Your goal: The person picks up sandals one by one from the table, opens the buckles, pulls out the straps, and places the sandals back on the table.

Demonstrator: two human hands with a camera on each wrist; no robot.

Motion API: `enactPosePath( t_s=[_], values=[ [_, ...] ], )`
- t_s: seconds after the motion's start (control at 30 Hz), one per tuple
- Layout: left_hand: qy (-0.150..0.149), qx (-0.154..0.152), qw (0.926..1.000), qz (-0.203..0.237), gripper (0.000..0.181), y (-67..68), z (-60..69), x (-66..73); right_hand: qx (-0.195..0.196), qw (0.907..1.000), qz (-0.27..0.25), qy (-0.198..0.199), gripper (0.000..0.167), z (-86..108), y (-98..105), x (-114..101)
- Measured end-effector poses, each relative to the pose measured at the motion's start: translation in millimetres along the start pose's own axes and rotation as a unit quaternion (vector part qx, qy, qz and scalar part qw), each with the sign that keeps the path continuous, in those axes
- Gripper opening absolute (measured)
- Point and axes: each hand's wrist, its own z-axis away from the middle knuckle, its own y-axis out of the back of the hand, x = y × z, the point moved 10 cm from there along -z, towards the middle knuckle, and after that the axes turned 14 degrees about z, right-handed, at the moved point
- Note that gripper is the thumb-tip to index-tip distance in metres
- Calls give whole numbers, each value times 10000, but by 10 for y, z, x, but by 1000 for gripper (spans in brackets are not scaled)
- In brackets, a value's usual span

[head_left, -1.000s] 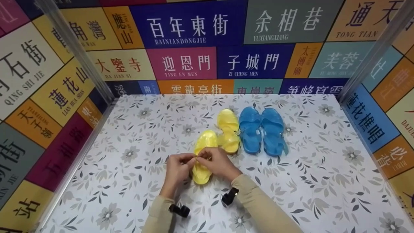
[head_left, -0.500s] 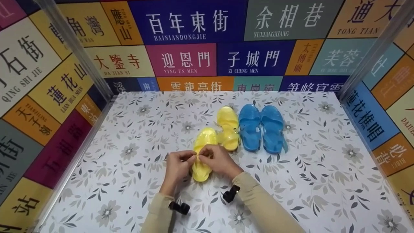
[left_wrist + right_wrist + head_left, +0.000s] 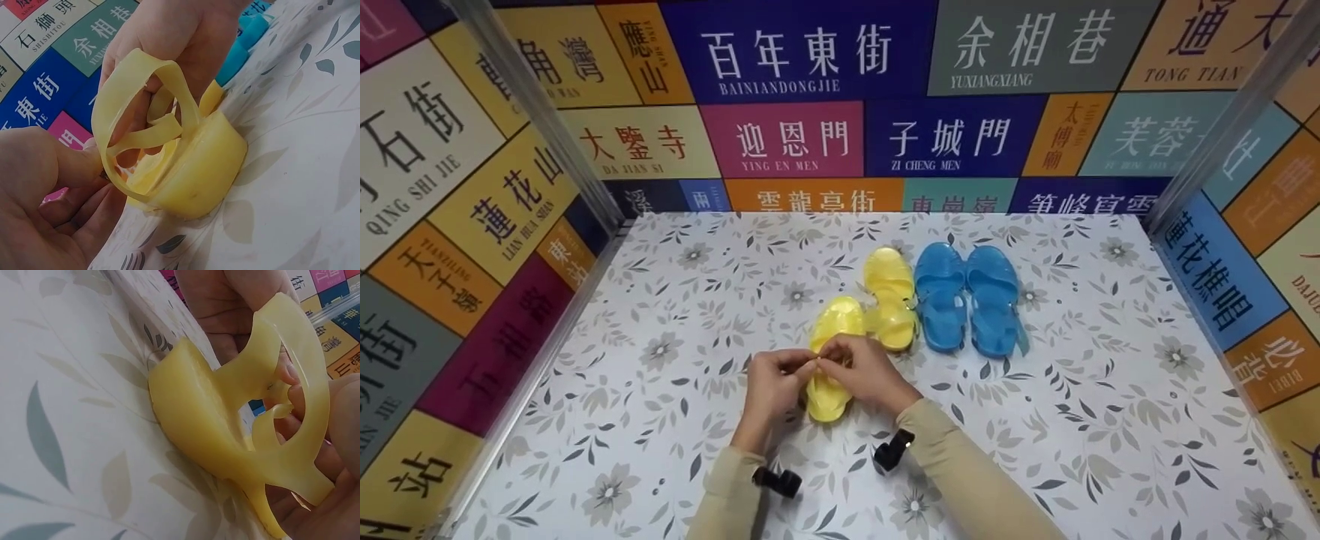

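Observation:
A yellow jelly sandal [image 3: 840,319] lies on the patterned surface, toe pointing away from me. Over its left side, my left hand [image 3: 772,386] and right hand [image 3: 874,371] meet with fingertips nearly touching. In the left wrist view, the left hand pinches the side of the sandal's strap [image 3: 107,135] near a small dark buckle part. The right hand's fingers curl at the loose strap end, seen in the right wrist view beside the looped heel strap [image 3: 315,365]. Fingers partly hide the fastening itself. The sandal's heel [image 3: 191,410] rests on the surface.
Another yellow sandal [image 3: 889,274] stands just behind and right. Beside it are two blue sandals [image 3: 941,277], side by side. Walls with coloured sign panels [image 3: 780,139] enclose the white floral surface [image 3: 1095,405] at the back and both sides.
Both hands stay at the sandal's strap with only slight finger movement. The whole head view has shifted a little; the sandals keep their places.

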Motion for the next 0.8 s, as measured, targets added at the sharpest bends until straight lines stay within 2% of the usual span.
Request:
enactPosePath(
  t_s=[0.5,0.8],
  values=[
    [123,128,9998,-9,9,60,4,-19,81,10000,42,9,4,19,65,42],
    [271,190,9995,-9,10,57,26,-52,23,9991,384,187,5,6,24,0]
  ],
)
